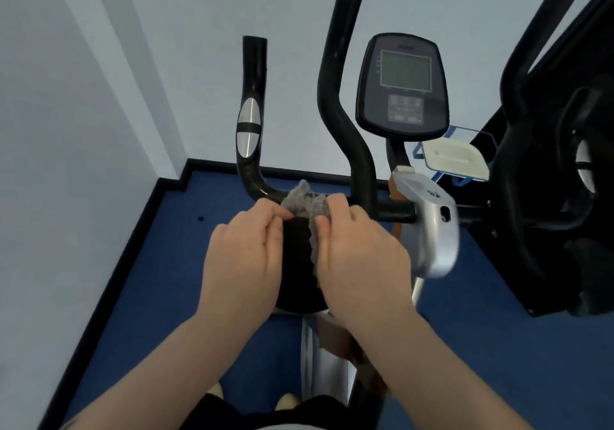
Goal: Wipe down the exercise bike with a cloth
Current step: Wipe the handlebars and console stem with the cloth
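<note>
Over the blue floor (139, 283), at the middle of the exercise bike (435, 230), two hands meet on one grey cloth (307, 205) bunched against the black handlebar (252, 177). The left hand (242, 260) pinches the cloth's near edge between curled fingers (279, 217); the right hand (362, 263) has its fingers closed around the cloth's other side, a scalloped hem hanging below its thumb. One console (403, 87) with a blank screen stands above. One blue wire basket (465, 164) to the right holds a single cream-coloured slab.
</note>
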Available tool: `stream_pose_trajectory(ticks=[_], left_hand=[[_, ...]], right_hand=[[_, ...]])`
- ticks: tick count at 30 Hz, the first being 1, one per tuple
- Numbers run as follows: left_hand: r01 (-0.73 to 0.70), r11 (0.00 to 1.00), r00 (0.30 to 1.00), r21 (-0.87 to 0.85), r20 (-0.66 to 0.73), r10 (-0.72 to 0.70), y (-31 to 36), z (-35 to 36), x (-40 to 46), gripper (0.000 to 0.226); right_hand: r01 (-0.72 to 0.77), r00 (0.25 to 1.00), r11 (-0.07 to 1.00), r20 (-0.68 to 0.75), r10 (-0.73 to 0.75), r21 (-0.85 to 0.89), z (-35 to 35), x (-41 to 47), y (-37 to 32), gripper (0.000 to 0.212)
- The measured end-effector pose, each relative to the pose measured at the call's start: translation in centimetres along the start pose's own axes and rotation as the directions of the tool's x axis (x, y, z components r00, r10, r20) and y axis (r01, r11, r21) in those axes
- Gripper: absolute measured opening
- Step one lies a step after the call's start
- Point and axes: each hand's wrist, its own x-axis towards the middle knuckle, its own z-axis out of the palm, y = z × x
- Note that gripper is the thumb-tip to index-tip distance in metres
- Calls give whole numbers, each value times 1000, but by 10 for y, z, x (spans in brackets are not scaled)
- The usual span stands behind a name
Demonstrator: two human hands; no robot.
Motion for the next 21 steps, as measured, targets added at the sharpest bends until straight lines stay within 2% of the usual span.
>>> stream_pose_trajectory(ticks=[5,7,12,16,18,21], left_hand=[[30,999,999,29,-30,-29,5,-2,-8,26],[48,998,998,41,-35,-47,5,-1,-12,26],[57,993,996,104,-73,-49,5,2,-17,29],[23,950,1000,312,-4,-23,7,-5,-19,34],[-17,927,1000,375,27,8,7,-8,-16,31],[-15,930,1000,368,4,14,8,-7,-15,34]], right_hand=[[-9,1000,1000,19,9,8,-10,-23,13,36],[49,998,996,46,-46,-68,-12,-11,10,31],[187,975,979,134,-176,-77,-10,12,10,29],[230,967,966,142,-212,-122,-20,0,25,34],[296,950,951,126,-284,-87,-14,18,19,30],[404,899,915,187,-396,-10,-1,40,6,29]])
